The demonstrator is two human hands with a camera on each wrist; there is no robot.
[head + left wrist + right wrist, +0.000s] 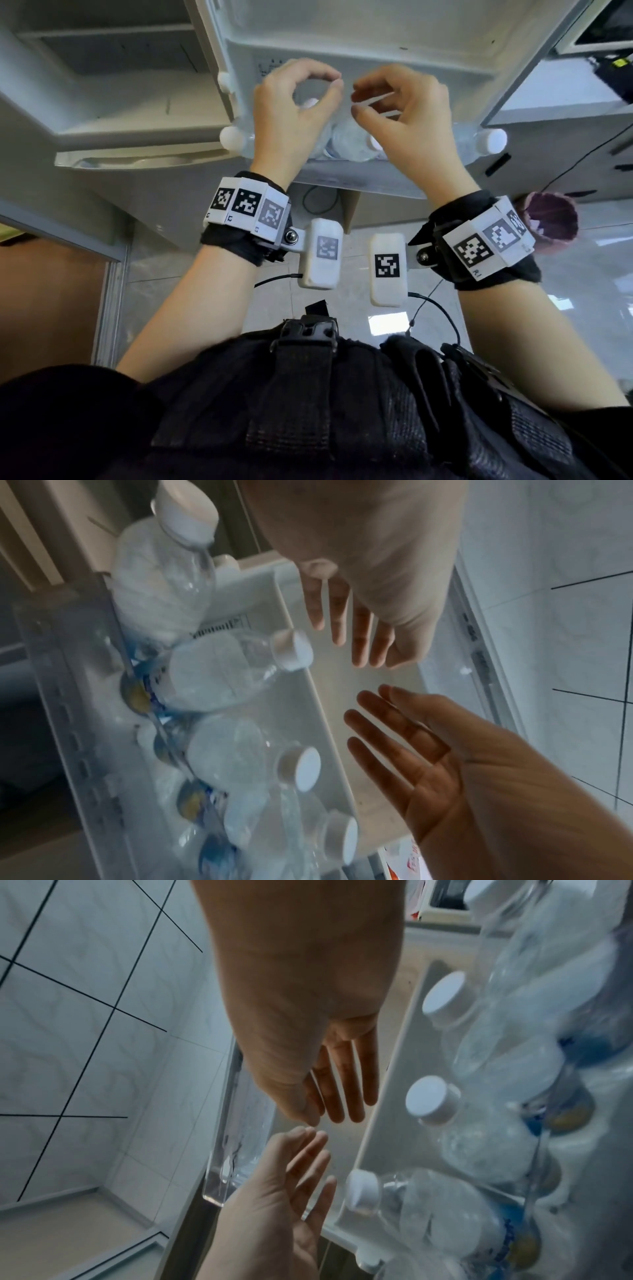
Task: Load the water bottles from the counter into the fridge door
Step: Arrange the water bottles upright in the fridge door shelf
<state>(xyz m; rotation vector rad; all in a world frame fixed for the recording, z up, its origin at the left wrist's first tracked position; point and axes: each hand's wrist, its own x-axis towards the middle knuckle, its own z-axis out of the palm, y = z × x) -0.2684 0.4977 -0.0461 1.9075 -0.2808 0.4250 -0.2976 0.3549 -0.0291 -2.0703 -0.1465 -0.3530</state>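
Several clear water bottles with white caps [375, 142] stand side by side in the fridge door shelf [342, 181]; the row runs from a cap at the far left [229, 137] to one at the far right [493, 140]. My left hand [337, 81] and right hand [356, 102] hover just above the middle of the row, fingertips close together, and neither holds anything. The left wrist view shows my left hand [356, 631] with relaxed fingers beside the bottles [219, 674]. In the right wrist view my right hand [339, 1091] is equally empty, next to the caps [431, 1099].
The open fridge compartment [137, 102] lies to the left of the door. A purple bin [551, 219] stands on the tiled floor at the right, with a black cable [548, 181] trailing near it. A brown surface [51, 291] sits at the lower left.
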